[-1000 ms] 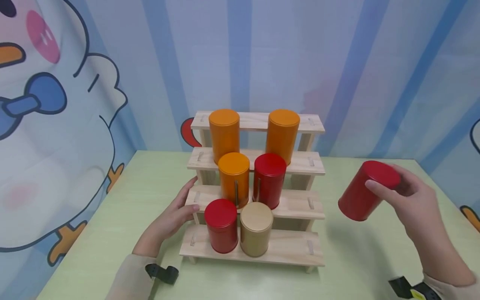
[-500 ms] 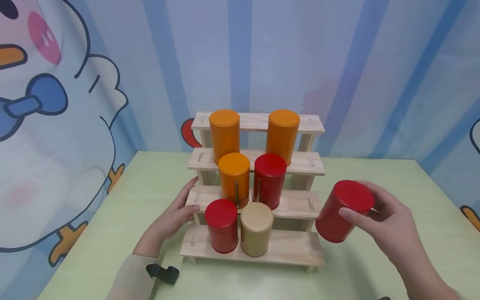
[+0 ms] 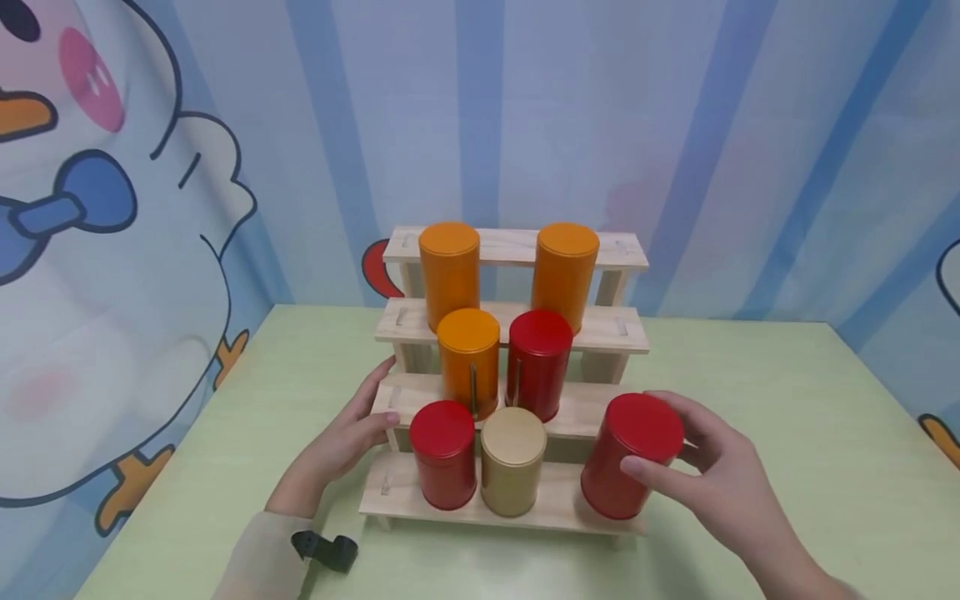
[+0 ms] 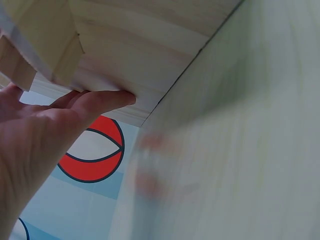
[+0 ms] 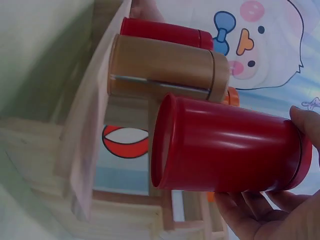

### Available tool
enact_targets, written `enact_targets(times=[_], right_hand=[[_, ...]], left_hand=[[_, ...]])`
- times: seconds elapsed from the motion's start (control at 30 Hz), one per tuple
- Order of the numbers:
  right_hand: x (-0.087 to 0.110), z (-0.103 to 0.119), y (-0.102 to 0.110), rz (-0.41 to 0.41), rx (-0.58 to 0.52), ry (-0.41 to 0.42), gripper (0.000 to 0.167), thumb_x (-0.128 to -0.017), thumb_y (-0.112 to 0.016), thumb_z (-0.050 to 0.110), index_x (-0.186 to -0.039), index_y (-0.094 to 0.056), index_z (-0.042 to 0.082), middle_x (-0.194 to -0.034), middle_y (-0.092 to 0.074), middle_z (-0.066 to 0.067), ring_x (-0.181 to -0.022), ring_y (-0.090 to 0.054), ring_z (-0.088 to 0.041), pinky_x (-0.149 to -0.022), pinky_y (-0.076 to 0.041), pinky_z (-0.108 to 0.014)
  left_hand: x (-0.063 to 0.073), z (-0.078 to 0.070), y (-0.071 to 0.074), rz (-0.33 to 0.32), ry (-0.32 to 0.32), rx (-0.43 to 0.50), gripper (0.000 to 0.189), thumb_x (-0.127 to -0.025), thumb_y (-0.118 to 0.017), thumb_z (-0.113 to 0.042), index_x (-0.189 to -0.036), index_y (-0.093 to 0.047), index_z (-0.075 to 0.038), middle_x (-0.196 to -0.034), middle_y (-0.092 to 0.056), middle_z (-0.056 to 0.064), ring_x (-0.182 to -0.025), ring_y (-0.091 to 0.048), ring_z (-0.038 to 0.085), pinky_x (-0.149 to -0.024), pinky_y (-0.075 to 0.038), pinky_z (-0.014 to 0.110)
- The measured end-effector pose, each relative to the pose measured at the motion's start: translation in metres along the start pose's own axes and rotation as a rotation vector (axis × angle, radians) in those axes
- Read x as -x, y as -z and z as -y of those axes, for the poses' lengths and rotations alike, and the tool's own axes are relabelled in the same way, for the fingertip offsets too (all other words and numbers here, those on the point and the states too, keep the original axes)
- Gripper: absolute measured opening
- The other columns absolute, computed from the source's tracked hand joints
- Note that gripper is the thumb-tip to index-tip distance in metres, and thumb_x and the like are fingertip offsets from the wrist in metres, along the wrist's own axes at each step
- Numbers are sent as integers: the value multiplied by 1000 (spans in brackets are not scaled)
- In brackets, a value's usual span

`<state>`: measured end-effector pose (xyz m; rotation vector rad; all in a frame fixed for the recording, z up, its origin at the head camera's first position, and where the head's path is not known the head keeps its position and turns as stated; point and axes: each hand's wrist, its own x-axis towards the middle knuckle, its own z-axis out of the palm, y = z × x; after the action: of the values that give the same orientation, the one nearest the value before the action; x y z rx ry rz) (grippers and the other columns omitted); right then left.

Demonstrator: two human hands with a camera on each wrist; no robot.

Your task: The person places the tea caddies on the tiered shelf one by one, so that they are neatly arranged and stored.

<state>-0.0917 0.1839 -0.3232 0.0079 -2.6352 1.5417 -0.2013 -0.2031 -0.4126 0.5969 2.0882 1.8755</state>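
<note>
My right hand grips a red canister by its upper part, slightly tilted, over the right end of the stand's bottom step. In the right wrist view, a gap shows between this canister's base and the step. My left hand holds the left side of the wooden step stand, thumb at a step's front edge and fingers along the side. Left of the held canister, a gold canister and another red canister stand upright on the bottom step.
Higher up stand an orange canister and a red canister side by side. Two more orange canisters, one left and one right, stand above them. A pale green table meets a printed cloth backdrop behind.
My right hand has carried the red canister left and down, from beside the stand to over its bottom step, and the canister leans less. The left hand stays in place.
</note>
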Motion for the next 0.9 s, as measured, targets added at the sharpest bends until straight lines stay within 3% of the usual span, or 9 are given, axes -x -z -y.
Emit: enact_targets(times=[0.13,0.4,0.9], right_hand=[[-2,-1,-12,32,-32,0,70,-78,-80,28,-139,-48,17,-129,-58,-6,-112,-56,-23,-84,-52,-30],[-7,-6,-30,40,-49,14,69,-77,-81,29,-137,-50,16,-129,-59,-4,-114,-55,-24,-90,-52,-43],[-8,-10,-41,52,-55,-29,73,-74,-83,31,-138,-49,15,-129,-58,-7,-115,-55,-25,-92,-51,-46]], left_hand=[[0,0,0,-2,13,1,79,-95,-51,-19,-156,-2,-25,-161,-2,15,-139,-22,46,-101,-40,58],[0,0,0,-6,11,-4,80,-94,-51,-19,-156,-2,-24,-161,-2,16,-139,-22,47,-101,-40,59],[0,0,-1,-11,9,-8,79,-94,-50,-19,-156,-2,-24,-161,-2,16,-138,-25,47,-101,-40,59]])
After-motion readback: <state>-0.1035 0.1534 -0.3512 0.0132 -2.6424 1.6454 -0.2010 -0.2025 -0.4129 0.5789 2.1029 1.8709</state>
